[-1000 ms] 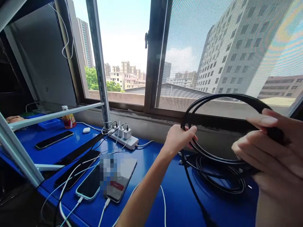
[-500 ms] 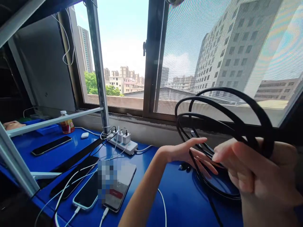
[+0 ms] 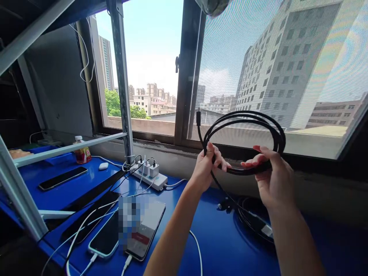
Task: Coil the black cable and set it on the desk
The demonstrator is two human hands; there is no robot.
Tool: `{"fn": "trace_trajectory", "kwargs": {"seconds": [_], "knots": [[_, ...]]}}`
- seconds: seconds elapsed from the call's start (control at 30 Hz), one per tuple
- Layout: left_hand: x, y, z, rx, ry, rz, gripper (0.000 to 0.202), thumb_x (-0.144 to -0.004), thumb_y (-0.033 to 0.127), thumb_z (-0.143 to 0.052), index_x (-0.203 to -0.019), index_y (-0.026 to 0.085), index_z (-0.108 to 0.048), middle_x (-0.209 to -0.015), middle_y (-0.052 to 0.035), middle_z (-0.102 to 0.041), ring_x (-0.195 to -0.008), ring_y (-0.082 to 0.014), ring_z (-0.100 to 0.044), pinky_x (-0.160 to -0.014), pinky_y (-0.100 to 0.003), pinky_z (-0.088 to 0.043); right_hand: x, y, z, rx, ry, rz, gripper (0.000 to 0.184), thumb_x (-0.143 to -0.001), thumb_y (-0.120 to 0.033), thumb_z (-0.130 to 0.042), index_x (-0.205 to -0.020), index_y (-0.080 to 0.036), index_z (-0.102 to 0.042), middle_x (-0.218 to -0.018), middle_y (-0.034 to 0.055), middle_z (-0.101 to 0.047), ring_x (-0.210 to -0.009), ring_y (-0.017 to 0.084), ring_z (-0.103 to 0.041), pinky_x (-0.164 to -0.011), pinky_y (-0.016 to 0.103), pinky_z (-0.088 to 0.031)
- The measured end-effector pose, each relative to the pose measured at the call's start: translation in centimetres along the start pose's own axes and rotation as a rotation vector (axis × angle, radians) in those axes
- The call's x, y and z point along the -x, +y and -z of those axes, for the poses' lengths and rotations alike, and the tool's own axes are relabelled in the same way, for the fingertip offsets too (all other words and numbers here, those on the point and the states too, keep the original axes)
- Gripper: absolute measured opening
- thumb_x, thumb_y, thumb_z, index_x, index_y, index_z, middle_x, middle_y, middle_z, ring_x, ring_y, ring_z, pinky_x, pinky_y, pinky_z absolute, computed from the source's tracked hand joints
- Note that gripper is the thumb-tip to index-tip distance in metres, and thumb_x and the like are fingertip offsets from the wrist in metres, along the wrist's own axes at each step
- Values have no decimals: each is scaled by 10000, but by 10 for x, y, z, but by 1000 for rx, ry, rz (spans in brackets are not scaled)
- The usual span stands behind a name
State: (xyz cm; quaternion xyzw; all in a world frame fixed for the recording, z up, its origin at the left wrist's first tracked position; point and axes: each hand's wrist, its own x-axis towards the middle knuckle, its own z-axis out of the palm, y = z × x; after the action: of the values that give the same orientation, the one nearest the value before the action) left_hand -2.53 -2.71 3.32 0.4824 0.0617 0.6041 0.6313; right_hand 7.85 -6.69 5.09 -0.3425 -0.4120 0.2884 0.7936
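A coiled black cable point(image 3: 244, 115) is held up in front of the window, its loops gathered into one ring. My left hand point(image 3: 209, 163) is closed around the left side of the ring, thumb up. A black connector end point(image 3: 198, 118) sticks up above that hand. My right hand point(image 3: 273, 172) grips the right side of the ring, with some fingers stretched along its lower part. From the left hand a strand of the cable hangs down to the table. Another coil of black cable point(image 3: 253, 224) lies there, partly hidden behind my right forearm.
On the blue table point(image 3: 218, 249) lie a white-edged phone point(image 3: 105, 234) and a larger phone point(image 3: 146, 230), both with white cables plugged in. A power strip point(image 3: 149, 178) holds several chargers. A metal shelf frame point(image 3: 122, 76), a bottle point(image 3: 82, 151) and another phone point(image 3: 63, 178) are at left.
My left hand has risen from beside the loops and closed on them. My right hand has moved away from the camera, leftward, and the loops are drawn into a tidier ring.
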Motion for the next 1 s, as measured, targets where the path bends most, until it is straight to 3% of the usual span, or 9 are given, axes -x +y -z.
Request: {"fn": "trace_trajectory", "kwargs": {"seconds": [0.1,0.17,0.27,0.33,0.43,0.57,0.73,0.87,1.0], "knots": [[0,4,7,-122,20,-50,503,-658,650,-570,-653,174,-408,-339,126,-265,-280,-24,-213,-376,-172,-339,4,1,4,170,37,99,517,-523,-398,-759,-975,-202,-600,-619,-35,-579,-387,96,-489,-375,237,-437],[1,7,11,-216,33,-59,483,-676,635,-574,-691,173,-433,-346,125,-280,-275,-20,-190,-337,-163,-289,9,0,6,309,22,276,652,-561,-421,-759,-1149,-244,-539,-854,20,-623,-452,104,-523,-372,243,-443],[4,14,12,-323,22,-53,467,-695,620,-570,-721,169,-454,-362,122,-301,-278,-17,-203,-329,-163,-283,11,0,9,509,-14,516,695,-623,-457,-731,-1253,-295,-485,-1126,67,-563,-616,141,-586,-418,252,-477],[8,20,11,-378,-24,-17,493,-663,638,-586,-715,168,-446,-371,119,-330,-285,-14,-230,-348,-168,-319,8,1,13,609,-12,638,668,-634,-497,-712,-1234,-277,-518,-1100,77,-580,-639,159,-587,-397,251,-465],[11,24,10,-465,-99,83,545,-569,650,-646,-695,174,-413,-385,118,-353,-305,-11,-263,-364,-167,-335,2,1,19,686,2,724,551,-668,-536,-668,-1122,-230,-613,-873,61,-638,-548,142,-567,-395,245,-459],[10,16,9,-458,-17,89,614,-495,718,-626,-664,175,-393,-407,114,-330,-330,-1,-239,-328,-139,-226,-1,1,23,683,-41,667,450,-716,-546,-614,-1004,-204,-667,-696,14,-614,-351,70,-463,-362,218,-421],[5,7,1,-336,46,135,697,-456,844,-486,-579,166,-385,-384,95,-292,-327,2,-195,-324,-149,-133,-2,4,20,668,9,617,467,-701,-563,-613,-960,-179,-671,-723,32,-625,-373,71,-458,-348,205,-381],[5,7,-4,-216,38,190,648,-562,799,-490,-561,159,-391,-354,99,-237,-316,-1,-168,-334,-152,-96,-2,2,20,697,72,714,370,-741,-490,-612,-913,-170,-683,-702,44,-637,-436,98,-488,-366,208,-365],[3,8,-5,-96,94,231,490,-854,553,-385,-588,143,-410,-344,87,-241,-295,-8,-157,-330,-151,-105,-5,-1,25,762,68,942,246,-779,-372,-624,-828,-143,-697,-647,39,-624,-452,93,-486,-418,208,-385]]}}
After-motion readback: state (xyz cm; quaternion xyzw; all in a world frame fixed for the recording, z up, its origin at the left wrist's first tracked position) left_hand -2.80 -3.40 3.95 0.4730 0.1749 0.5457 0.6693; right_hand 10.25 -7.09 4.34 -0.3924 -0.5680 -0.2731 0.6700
